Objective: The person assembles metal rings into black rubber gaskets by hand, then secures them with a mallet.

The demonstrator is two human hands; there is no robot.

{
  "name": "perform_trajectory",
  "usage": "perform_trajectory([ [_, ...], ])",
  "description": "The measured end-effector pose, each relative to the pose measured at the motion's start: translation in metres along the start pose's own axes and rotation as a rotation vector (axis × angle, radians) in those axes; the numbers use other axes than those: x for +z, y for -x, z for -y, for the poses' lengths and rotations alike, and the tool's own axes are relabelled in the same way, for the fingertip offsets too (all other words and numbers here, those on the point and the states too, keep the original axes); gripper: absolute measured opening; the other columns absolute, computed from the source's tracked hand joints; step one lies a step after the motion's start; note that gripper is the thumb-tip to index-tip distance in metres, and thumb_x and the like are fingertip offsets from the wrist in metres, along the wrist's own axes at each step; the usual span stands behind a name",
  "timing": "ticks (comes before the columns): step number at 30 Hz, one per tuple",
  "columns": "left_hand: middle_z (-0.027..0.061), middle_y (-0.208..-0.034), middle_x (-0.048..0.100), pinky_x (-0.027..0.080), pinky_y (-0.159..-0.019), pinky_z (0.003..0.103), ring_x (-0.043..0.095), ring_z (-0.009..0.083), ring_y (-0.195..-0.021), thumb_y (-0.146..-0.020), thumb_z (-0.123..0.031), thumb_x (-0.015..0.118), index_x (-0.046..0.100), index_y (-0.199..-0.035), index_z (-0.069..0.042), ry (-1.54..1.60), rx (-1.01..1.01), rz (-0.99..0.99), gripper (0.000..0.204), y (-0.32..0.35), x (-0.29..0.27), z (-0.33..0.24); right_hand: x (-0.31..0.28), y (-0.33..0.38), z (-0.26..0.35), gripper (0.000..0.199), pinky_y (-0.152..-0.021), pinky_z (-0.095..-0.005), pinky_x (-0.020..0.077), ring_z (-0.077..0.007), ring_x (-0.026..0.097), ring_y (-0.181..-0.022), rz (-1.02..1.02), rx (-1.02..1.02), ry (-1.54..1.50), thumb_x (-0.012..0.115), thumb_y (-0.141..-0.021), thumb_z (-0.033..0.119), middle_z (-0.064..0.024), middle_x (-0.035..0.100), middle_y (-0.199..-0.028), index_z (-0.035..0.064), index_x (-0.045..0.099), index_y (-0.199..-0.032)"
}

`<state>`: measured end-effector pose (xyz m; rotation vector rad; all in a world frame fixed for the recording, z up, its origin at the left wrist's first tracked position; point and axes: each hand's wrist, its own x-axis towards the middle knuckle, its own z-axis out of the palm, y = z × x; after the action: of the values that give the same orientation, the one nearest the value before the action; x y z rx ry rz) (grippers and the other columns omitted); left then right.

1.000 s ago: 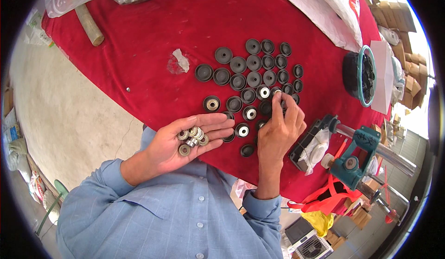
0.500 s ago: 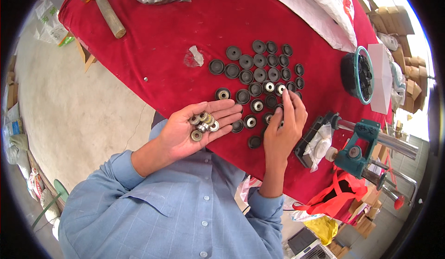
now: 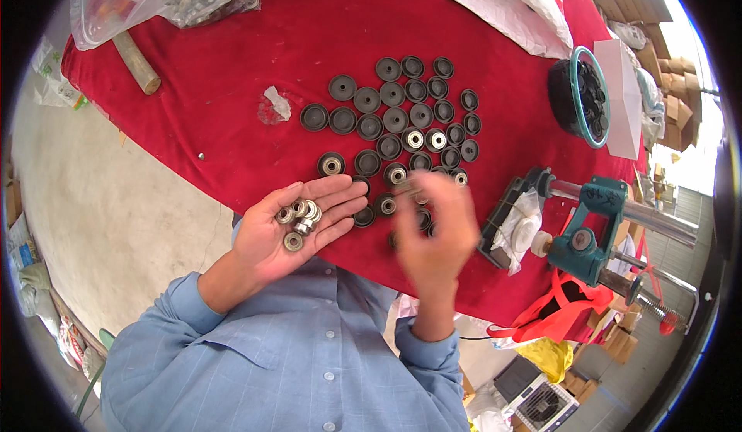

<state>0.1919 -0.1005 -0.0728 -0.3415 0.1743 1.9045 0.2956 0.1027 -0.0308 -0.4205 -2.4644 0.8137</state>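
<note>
Teal press (image 3: 572,257) bears dark handwriting (image 3: 601,195); left hand (image 3: 270,235) cradles metal bearings (image 3: 304,226).

Right hand (image 3: 439,231) blurred; cannot tell whether it pinches anything. Several black discs (image 3: 424,218) partly hidden beneath it. Clear plastic bag (image 3: 127,1) and white sack (image 3: 502,1) cut off by top edge.
</note>
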Motion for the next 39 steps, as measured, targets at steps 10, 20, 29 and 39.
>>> perform_trajectory([
  [10, 0.0280, -0.166, 0.042, 0.040, -0.127, 0.049, 0.041, 0.0393, -0.155, -0.115, -0.032, 0.036, 0.041, -0.158, 0.010, -0.016, -0.024, -0.005, 0.061, -0.002, 0.000, 0.001, -0.011, -0.028, -0.093, 0.023, -0.078, -0.0368, 0.0600, -0.0260, 0.072, -0.091, -0.175, 0.103, 0.235, 0.077, -0.090, -0.005, -0.0142, 0.072, -0.108, 0.0003, 0.076, -0.112],
  [20, 0.0277, -0.166, 0.043, 0.040, -0.127, 0.049, 0.042, 0.0389, -0.155, -0.116, -0.031, 0.036, 0.042, -0.158, 0.010, -0.041, -0.015, -0.014, 0.060, -0.001, 0.000, 0.001, -0.006, -0.009, -0.079, 0.044, -0.094, -0.0424, 0.0559, -0.0322, 0.065, -0.115, -0.090, 0.051, 0.390, 0.061, -0.086, -0.015, -0.0151, 0.067, -0.125, 0.0007, 0.075, -0.125],
  [29, 0.0257, -0.167, 0.042, 0.037, -0.128, 0.048, 0.039, 0.0374, -0.157, -0.116, -0.031, 0.037, 0.043, -0.159, 0.009, -0.029, 0.010, 0.001, 0.059, -0.002, 0.003, 0.001, -0.013, -0.010, -0.080, 0.059, -0.100, -0.0447, 0.0481, -0.0332, 0.063, -0.122, -0.029, 0.033, 0.611, 0.063, -0.078, -0.012, -0.0080, 0.068, -0.131, 0.0057, 0.074, -0.133],
  [39, 0.0237, -0.167, 0.044, 0.037, -0.128, 0.047, 0.042, 0.0345, -0.156, -0.116, -0.033, 0.037, 0.041, -0.161, 0.006, -0.053, 0.006, 0.004, 0.060, 0.001, 0.006, 0.003, 0.006, 0.016, 0.018, 0.045, -0.101, -0.0461, 0.0536, -0.0349, 0.068, -0.115, 0.126, -0.136, 0.043, 0.073, -0.087, -0.003, -0.0163, 0.070, -0.125, 0.0037, 0.073, -0.132],
])
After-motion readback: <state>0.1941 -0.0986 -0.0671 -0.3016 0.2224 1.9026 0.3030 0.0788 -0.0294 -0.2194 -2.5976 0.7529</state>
